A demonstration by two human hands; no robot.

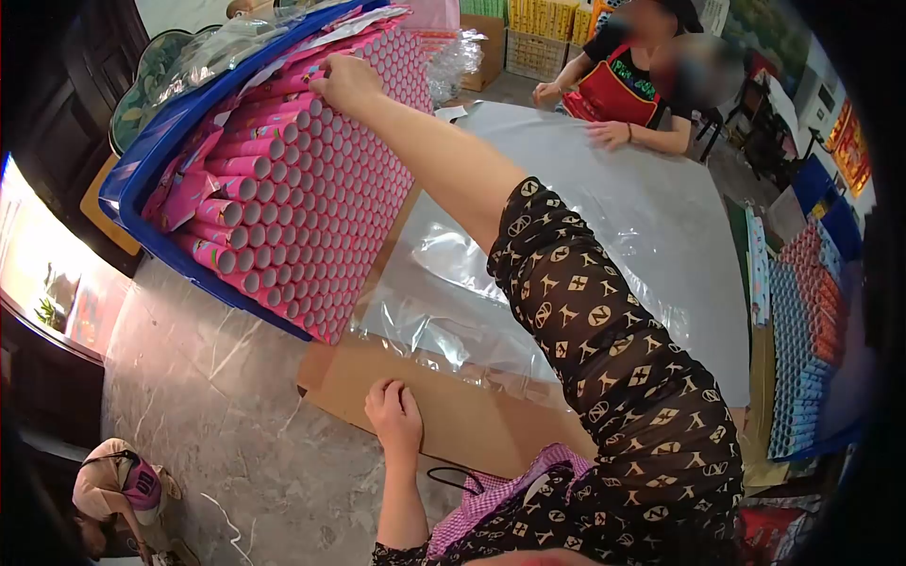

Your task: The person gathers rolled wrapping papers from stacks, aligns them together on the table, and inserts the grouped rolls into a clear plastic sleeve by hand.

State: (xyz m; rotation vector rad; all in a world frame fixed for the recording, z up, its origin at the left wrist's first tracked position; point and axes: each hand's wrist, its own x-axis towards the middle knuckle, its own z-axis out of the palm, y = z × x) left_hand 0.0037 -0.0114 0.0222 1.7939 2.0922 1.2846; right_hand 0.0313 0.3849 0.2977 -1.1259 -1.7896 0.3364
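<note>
A blue plastic crate [127, 203] lies tipped with its open side toward me, packed with pink paper tubes [311, 184] whose round white ends face outward. My right hand [349, 83] reaches across to the upper rows, its fingers closed around a pink tube there; the fingertips are partly hidden. My left hand [394, 415] rests at the near edge of a cardboard sheet [472, 420], fingers loosely bent and apart, holding nothing. Clear plastic film [444, 325] lies on the grey tabletop [661, 236] beneath my right arm.
Across the table stands a person in a red apron [618, 94], one hand on the tabletop. Another crate of blue and red tubes [802, 330] is at the right. At lower left a person [123, 481] bends over the marble floor [236, 406]. Plastic bags [212, 61] lie behind the crate.
</note>
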